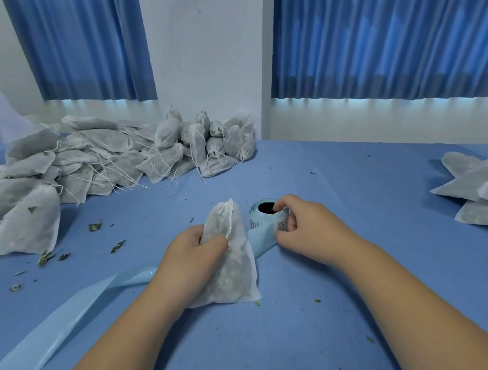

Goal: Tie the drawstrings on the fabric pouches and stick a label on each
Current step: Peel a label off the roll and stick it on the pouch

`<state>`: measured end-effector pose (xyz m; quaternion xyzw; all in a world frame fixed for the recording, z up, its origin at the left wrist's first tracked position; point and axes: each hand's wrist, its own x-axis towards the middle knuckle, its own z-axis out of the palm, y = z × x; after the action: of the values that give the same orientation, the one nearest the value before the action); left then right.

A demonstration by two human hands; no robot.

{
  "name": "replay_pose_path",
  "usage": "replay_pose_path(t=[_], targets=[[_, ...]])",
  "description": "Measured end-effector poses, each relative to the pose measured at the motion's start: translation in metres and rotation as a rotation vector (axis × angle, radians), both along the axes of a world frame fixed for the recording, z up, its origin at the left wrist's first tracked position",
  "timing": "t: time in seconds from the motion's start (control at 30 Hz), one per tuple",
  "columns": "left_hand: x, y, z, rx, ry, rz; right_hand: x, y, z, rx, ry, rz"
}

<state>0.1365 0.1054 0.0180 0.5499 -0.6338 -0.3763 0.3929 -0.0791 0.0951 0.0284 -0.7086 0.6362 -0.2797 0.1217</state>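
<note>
Left hand [194, 251] is gripping the cinched pouch [229, 261] mid-bench, propping it upright, likely so a face stays exposed for labelling. Right hand [295, 228] is pinching at the label roll [266, 217] just right of it, apparently peeling one. Spent backing strip [75, 311] is trailing near-left.

A small packing workroom: blue-clothed table [355, 195], heaped filled pouches [97, 152], blue curtains [399, 44], white walls.
</note>
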Motion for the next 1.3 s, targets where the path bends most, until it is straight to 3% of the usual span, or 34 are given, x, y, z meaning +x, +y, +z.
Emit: replay_pose_path(t=[0.17, 0.47, 0.77, 1.3], targets=[[0.004, 0.003, -0.001, -0.027, 0.03, -0.034, 0.0, 0.013, 0.002, -0.07, -0.119, 0.072], [0.002, 0.008, -0.001, -0.105, 0.046, -0.062, 0.008, 0.019, 0.0, -0.005, -0.142, 0.112], [0.007, 0.004, -0.004, -0.128, -0.019, 0.019, 0.01, 0.02, 0.0, 0.034, -0.297, 0.088], [0.008, 0.003, -0.003, -0.094, -0.054, 0.025, 0.014, 0.019, 0.004, 0.075, -0.305, 0.04]])
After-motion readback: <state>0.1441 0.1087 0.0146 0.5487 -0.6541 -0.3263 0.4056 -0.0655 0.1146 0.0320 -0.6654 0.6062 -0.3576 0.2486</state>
